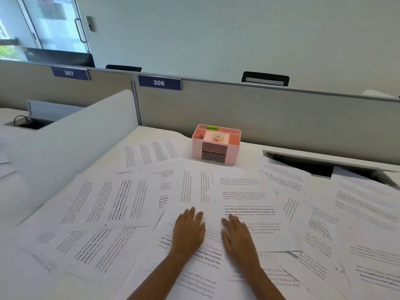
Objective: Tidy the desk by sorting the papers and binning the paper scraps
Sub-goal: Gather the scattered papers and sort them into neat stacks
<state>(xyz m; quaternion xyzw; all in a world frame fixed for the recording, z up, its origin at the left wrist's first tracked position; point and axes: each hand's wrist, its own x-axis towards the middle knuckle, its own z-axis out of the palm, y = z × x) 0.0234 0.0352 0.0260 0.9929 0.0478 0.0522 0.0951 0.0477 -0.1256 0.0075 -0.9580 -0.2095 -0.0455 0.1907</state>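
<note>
Papers [121,213] covered nearly the whole desk [151,132] in overlapping, skewed layers, from the near edge to the far side. Left hand [189,231] and right hand [237,234] lay flat, palms down, side by side on the near-centre sheets, fingers extended and close together, gripping nothing. Judged: sheets light, limp, slippery on one another; best gathered by sliding into a stack, then pinched at a free edge or corner. Farther off, a pink organiser [216,146] stood by the partition [281,113], holding a tape roll [218,137]. No scraps distinguishable among the sheets; no bin in view; print too blurred to sort by.
</note>
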